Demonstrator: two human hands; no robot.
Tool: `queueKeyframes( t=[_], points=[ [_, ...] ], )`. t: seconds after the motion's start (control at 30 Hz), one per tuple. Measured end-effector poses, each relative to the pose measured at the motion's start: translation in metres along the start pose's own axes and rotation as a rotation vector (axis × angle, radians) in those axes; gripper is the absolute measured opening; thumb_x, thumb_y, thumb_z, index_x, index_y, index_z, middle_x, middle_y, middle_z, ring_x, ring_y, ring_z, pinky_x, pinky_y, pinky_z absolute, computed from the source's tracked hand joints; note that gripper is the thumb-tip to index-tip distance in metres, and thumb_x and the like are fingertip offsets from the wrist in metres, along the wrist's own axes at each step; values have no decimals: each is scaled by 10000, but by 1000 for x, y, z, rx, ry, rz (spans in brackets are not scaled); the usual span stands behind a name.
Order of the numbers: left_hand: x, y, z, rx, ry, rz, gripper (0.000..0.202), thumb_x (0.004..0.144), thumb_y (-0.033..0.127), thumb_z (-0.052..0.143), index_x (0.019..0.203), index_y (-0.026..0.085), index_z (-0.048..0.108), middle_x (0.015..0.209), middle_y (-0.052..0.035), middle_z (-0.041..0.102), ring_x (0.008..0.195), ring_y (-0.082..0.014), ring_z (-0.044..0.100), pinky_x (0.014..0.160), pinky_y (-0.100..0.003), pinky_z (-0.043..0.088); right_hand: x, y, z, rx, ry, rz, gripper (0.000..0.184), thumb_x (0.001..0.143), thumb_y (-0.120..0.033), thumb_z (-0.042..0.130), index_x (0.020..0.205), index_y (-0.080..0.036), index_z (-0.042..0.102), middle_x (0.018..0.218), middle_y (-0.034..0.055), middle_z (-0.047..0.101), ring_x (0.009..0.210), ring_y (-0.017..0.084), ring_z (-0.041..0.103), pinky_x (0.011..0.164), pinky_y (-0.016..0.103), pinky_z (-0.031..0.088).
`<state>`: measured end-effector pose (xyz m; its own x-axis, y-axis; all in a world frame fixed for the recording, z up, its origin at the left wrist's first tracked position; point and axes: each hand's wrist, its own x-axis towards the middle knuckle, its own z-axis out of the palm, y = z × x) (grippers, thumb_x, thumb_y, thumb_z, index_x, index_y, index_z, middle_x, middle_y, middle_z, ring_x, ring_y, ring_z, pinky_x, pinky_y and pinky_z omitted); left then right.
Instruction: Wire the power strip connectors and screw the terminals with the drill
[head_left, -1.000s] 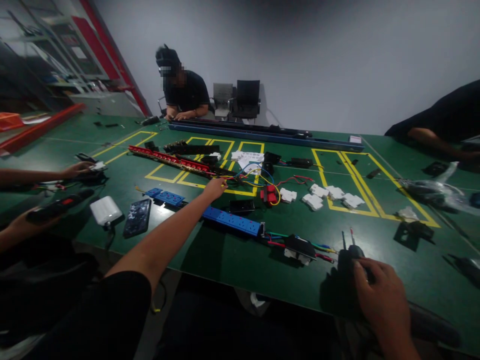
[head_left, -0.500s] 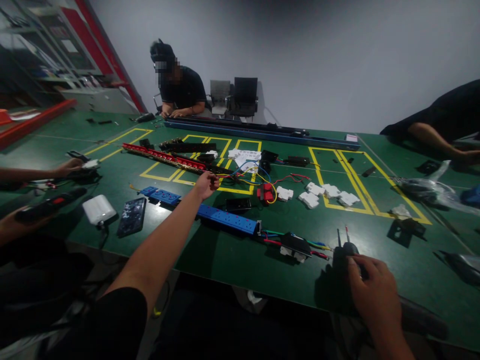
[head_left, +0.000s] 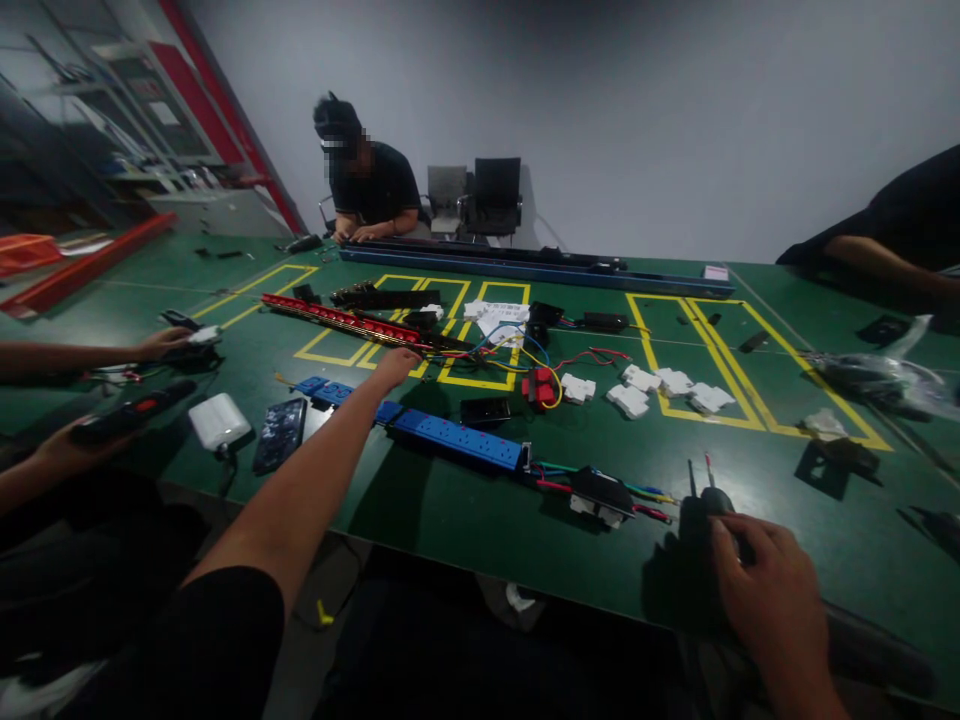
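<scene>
My left hand (head_left: 399, 368) reaches over a blue socket strip (head_left: 457, 438). Its curled fingers are at the near right end of a long red strip with brass-coloured bars (head_left: 330, 320); whatever they pinch, if anything, is hidden. My right hand (head_left: 772, 570) is closed around a black electric screwdriver (head_left: 720, 510), its thin red-tipped bit pointing up and away. Between the hands, coloured wires run from the blue strip's right end to a black plate with white parts (head_left: 600, 495). A small black box (head_left: 485, 411) lies just behind the blue strip.
Several white connector pieces (head_left: 630, 400), a red block (head_left: 538, 388) and loose wires lie mid-table. A phone (head_left: 280, 436) and white power bank (head_left: 219, 421) are at left, near a co-worker's hands (head_left: 161, 343). Another person (head_left: 375, 190) works behind long dark-blue rails (head_left: 525, 272).
My left hand has moved slightly left and turned, with its fingers lower against the red strip's end. My right hand still grips the screwdriver. The whole view has shifted a little.
</scene>
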<state>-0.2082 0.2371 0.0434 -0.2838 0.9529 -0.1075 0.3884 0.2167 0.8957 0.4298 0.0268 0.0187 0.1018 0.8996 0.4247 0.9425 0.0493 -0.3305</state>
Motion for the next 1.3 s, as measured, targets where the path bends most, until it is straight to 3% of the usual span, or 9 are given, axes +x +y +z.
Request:
queueKeyframes(
  t=[0.2,0.43,0.63,0.7,0.77,0.9,1.0,1.1,1.3],
  points=[
    [-4,-17,18,465,24,90,131,851,311,824,919,203,793,1101,-105,790,1244,-345,665,1110,-406,496,-1,0,0,-6,-12,31,506,994,-604,433,1010,-214,755,1100,145,723,1036,365,679,985,546,529],
    [-12,-9,24,706,52,143,135,868,283,690,925,195,775,1019,-138,798,1113,-330,707,984,-371,517,-2,-2,-1,20,-10,62,451,984,-576,461,983,-227,747,1096,135,728,1029,352,679,980,533,531],
    [-28,22,30,732,91,159,198,970,263,557,1023,155,714,998,-160,774,992,-300,716,852,-344,508,-1,0,1,34,24,15,443,986,-564,473,973,-216,747,1072,149,725,1010,352,679,977,539,525],
    [-50,34,44,708,80,189,221,1019,265,488,1048,162,682,1015,-137,770,970,-272,715,821,-325,504,-1,2,2,42,29,-1,439,983,-561,487,968,-209,749,1056,153,719,989,348,678,965,538,526],
    [-89,41,70,671,-2,259,199,1042,297,490,1065,188,654,1031,-94,770,952,-240,714,798,-301,506,-1,2,2,45,35,10,421,981,-553,502,971,-211,747,1063,151,719,988,346,674,960,535,524],
    [-195,39,142,679,-417,551,180,1041,317,546,1158,215,638,992,-67,745,863,-241,703,752,-329,495,-3,-5,-2,66,39,67,362,990,-509,520,995,-221,739,1097,136,725,1034,332,666,976,508,516],
    [-255,33,180,875,-507,721,151,1029,271,560,1112,189,657,1000,-111,712,936,-283,686,778,-363,498,-5,-12,-6,95,34,107,328,994,-479,532,992,-222,737,1095,130,723,1054,320,655,987,489,508],
    [-273,27,195,898,-522,822,144,1042,224,528,1079,176,659,992,-117,687,961,-287,659,806,-382,495,-7,-18,-8,121,31,129,300,998,-449,534,995,-224,732,1110,128,724,1080,313,645,1010,482,495],
    [-263,11,201,763,-481,908,95,1016,210,555,1025,186,646,1014,-122,645,948,-307,582,853,-457,487,-10,-22,-10,144,38,157,275,1004,-427,542,1021,-225,727,1124,133,708,1091,305,627,1021,476,484]
  ],
)
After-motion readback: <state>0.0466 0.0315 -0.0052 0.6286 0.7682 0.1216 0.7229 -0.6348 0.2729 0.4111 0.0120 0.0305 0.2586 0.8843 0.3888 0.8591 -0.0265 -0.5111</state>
